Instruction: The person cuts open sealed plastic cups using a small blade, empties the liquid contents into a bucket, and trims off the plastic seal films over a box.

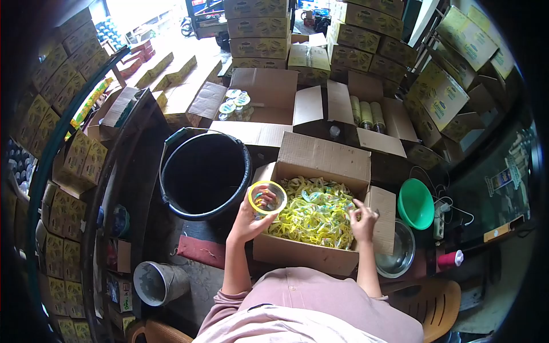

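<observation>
My left hand [250, 222] is wrapped round a clear plastic cup [267, 198] with a yellow rim, its mouth turned up toward me. Just below and to the right stands an open cardboard box [306, 258], filled with a tangle of yellow and clear plastic strips [314, 214]. Over the box's right side is my right hand [364, 222], its fingers curled in toward the thumb. Anything between those fingertips is too small to make out. The cup is held above the box's left edge.
A black bucket [166, 177] stands left of the box. Behind are a carton [266, 86] with stacked lidded cups and another box [394, 114] with yellow rolls. At right sit a green bowl [416, 204], a metal bowl [405, 251] and a pink thread spool [450, 259].
</observation>
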`<action>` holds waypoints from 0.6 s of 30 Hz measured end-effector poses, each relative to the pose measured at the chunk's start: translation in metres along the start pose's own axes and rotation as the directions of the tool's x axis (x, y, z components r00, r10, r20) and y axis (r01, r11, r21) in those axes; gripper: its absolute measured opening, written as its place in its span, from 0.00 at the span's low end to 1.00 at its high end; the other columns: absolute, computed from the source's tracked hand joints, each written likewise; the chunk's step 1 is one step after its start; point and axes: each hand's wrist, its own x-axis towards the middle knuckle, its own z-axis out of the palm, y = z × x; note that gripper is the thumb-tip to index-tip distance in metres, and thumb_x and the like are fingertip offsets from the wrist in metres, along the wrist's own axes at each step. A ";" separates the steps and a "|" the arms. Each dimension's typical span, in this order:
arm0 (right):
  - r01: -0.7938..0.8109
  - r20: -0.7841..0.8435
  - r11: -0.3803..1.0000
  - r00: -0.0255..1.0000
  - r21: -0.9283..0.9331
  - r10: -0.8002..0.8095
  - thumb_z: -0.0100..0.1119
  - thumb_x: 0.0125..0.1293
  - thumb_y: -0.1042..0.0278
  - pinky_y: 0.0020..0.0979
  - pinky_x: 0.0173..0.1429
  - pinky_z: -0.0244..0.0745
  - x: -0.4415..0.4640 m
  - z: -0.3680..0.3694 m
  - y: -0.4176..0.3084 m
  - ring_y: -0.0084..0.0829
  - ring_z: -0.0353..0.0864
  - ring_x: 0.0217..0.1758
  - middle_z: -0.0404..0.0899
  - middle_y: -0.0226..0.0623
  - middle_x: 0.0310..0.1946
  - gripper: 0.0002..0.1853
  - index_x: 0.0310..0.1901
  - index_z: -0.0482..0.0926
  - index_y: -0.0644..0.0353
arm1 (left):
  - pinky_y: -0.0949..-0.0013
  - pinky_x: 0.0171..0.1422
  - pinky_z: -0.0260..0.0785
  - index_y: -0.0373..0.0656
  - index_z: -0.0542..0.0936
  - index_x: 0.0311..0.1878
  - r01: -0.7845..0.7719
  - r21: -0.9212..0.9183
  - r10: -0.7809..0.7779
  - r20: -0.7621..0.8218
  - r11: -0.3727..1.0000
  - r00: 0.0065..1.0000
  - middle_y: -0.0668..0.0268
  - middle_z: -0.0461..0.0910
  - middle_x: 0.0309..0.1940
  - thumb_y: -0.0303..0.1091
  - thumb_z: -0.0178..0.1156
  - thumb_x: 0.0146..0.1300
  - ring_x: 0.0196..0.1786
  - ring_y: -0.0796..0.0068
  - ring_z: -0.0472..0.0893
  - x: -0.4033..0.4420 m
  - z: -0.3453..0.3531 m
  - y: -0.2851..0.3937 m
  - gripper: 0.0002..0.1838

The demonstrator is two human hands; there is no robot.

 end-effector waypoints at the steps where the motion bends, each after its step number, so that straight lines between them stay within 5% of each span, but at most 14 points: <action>1: 0.065 0.089 0.998 0.994 -0.023 -0.063 0.64 0.48 0.68 0.34 0.51 0.58 0.001 0.009 -0.003 0.28 0.73 0.41 0.76 0.26 0.25 0.27 0.54 0.73 0.49 | 0.74 0.50 0.66 0.39 0.64 0.55 0.015 -0.015 -0.015 0.009 1.000 1.000 0.64 0.73 0.41 0.22 0.64 0.46 0.43 0.79 0.72 0.000 0.001 0.000 0.30; 3: 0.215 0.218 0.933 0.964 -0.289 -0.155 0.61 0.49 0.68 0.40 0.54 0.55 -0.003 0.013 -0.022 0.29 0.71 0.50 0.79 0.29 0.36 0.34 0.61 0.65 0.44 | 0.75 0.51 0.65 0.40 0.64 0.55 0.033 -0.011 -0.032 0.038 0.999 0.999 0.65 0.72 0.42 0.22 0.63 0.46 0.44 0.80 0.71 -0.001 0.003 0.000 0.30; 8: 0.108 0.551 0.972 0.834 -0.209 0.026 0.62 0.44 0.67 0.40 0.59 0.51 0.008 0.019 -0.040 0.33 0.64 0.57 0.71 0.33 0.50 0.39 0.63 0.62 0.45 | 0.75 0.50 0.65 0.40 0.63 0.57 0.003 -0.023 -0.002 0.068 1.000 0.998 0.64 0.72 0.42 0.22 0.63 0.49 0.45 0.79 0.72 0.000 0.008 -0.008 0.30; 11: 0.259 0.341 0.950 0.921 -0.171 -0.190 0.61 0.45 0.68 0.41 0.58 0.50 0.000 0.026 -0.045 0.34 0.67 0.54 0.73 0.35 0.47 0.37 0.62 0.64 0.47 | 0.71 0.55 0.65 0.41 0.62 0.57 0.033 -0.091 -0.025 0.080 0.995 0.996 0.63 0.71 0.45 0.23 0.62 0.50 0.49 0.76 0.71 0.001 0.022 -0.019 0.30; 12: 0.230 0.358 0.966 0.917 -0.116 -0.175 0.59 0.52 0.66 0.39 0.60 0.54 0.004 0.009 -0.070 0.31 0.69 0.54 0.73 0.37 0.49 0.32 0.62 0.64 0.51 | 0.71 0.55 0.65 0.40 0.62 0.57 0.037 -0.130 -0.030 0.056 0.991 0.998 0.62 0.71 0.45 0.24 0.63 0.51 0.50 0.76 0.71 0.000 0.028 -0.023 0.30; 14: -0.032 0.432 0.940 0.893 0.341 -0.127 0.57 0.57 0.65 0.36 0.60 0.59 0.010 0.020 -0.074 0.30 0.70 0.54 0.72 0.38 0.52 0.29 0.62 0.64 0.53 | 0.70 0.56 0.65 0.40 0.61 0.58 0.020 -0.174 -0.013 0.041 0.985 0.999 0.61 0.70 0.48 0.23 0.63 0.52 0.53 0.74 0.70 0.000 0.036 -0.033 0.31; 18: -0.486 0.603 0.400 0.758 0.777 -0.250 0.54 0.63 0.64 0.33 0.57 0.68 0.003 0.031 -0.104 0.31 0.70 0.56 0.66 0.41 0.57 0.27 0.63 0.60 0.59 | 0.67 0.59 0.65 0.42 0.59 0.59 0.009 -0.460 -0.051 -0.079 0.888 0.996 0.59 0.68 0.52 0.21 0.57 0.56 0.57 0.71 0.68 0.003 0.046 -0.030 0.28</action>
